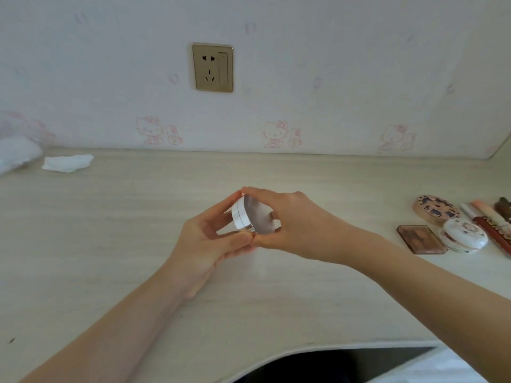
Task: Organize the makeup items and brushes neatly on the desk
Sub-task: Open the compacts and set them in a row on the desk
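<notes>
A round white compact with a silver rim (244, 215) is held on edge above the middle of the desk (138, 230). My left hand (210, 239) grips it from the left and below, and my right hand (284, 219) grips it from the right, fingers over its top. At the far right lie a patterned round compact (435, 210), a white round compact (463, 236), a brown square palette (420, 239), and several tubes and sticks (489, 225) partly cut off by the frame edge.
A crumpled white tissue (67, 162) and a white bag (16, 154) lie at the back left by the wall. A wall socket (212, 67) sits above the desk. The desk's front edge curves inward at bottom centre.
</notes>
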Demonstrator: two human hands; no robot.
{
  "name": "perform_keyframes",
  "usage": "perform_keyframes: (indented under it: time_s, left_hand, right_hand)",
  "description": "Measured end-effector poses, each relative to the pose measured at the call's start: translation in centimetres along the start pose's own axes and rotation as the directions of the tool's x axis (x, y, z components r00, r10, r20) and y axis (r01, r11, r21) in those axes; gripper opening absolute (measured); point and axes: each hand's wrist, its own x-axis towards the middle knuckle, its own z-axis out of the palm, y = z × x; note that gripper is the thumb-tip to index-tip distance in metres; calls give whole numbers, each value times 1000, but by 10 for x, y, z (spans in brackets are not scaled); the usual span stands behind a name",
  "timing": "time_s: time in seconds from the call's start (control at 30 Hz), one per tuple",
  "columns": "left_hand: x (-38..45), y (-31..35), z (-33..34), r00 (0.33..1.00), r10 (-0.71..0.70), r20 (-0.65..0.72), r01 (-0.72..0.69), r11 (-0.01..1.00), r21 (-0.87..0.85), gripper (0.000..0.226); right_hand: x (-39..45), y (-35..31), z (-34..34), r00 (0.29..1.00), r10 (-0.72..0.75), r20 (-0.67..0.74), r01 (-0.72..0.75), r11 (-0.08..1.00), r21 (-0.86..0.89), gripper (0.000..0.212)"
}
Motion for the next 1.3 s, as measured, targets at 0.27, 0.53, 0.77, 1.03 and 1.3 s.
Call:
perform_keyframes:
  time_s: [0.27, 0.53, 0.77, 1.03, 1.3]
  left_hand:
    - [-3, -4, -8, 998, 44, -53, -38, 994, 103, 75]
    - [-2, -1, -7, 996, 40, -85, -31, 994, 103, 72]
    - [-1, 1, -4, 999, 3, -54, 0, 998, 59, 74]
    - [-3, 4, -2, 995, -99, -18, 96, 986, -137, 61]
    - [-2, 4, 0, 988, -109, -113, 77, 964, -253, 42]
  right_hand:
    - [7, -2, 3, 998, -3, 64, 3, 1000, -9, 58]
    - [14, 2, -1, 993, 41, 115, -43, 999, 13, 64]
    - [15, 1, -9, 987, 82, 138, -76, 996, -46, 78]
    - [8, 1, -7, 996, 47, 71, -38, 992, -117, 51]
    - [11, 4, -3, 993, -100, -68, 86, 979, -182, 29]
